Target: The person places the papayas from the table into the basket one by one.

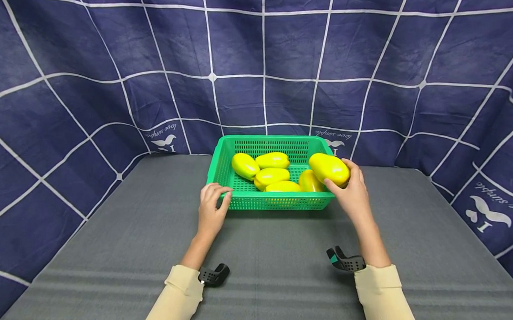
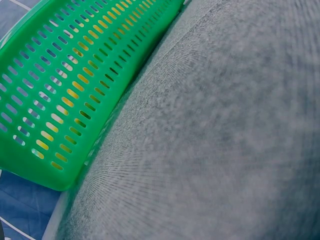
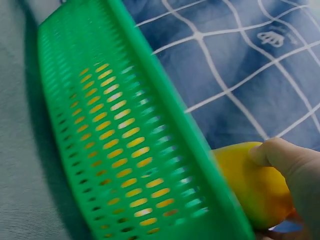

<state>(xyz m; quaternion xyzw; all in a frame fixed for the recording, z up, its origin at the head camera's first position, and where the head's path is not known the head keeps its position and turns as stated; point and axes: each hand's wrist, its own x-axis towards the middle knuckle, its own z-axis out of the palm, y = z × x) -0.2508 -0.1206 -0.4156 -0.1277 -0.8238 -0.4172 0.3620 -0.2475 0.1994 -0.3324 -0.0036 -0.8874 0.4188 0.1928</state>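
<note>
A green perforated plastic basket (image 1: 276,205) holds several shiny yellow mangoes (image 1: 272,178). My left hand (image 1: 211,208) pinches the basket's rim at the near left corner; the left wrist view shows the basket's slotted wall (image 2: 65,100) but not the hand. Above the basket's right end, my right hand (image 1: 353,192) grips another mango (image 1: 329,168), fingers behind it and thumb on the near side. In the right wrist view the thumb presses on this mango (image 3: 250,185), just beyond the basket rim (image 3: 185,125), which hides part of it.
The basket stands on a grey cloth-covered table (image 1: 274,256), near its back edge. A dark blue curtain (image 1: 295,52) with white grid lines hangs behind it and along both sides. Black straps (image 1: 347,263) are worn on both wrists.
</note>
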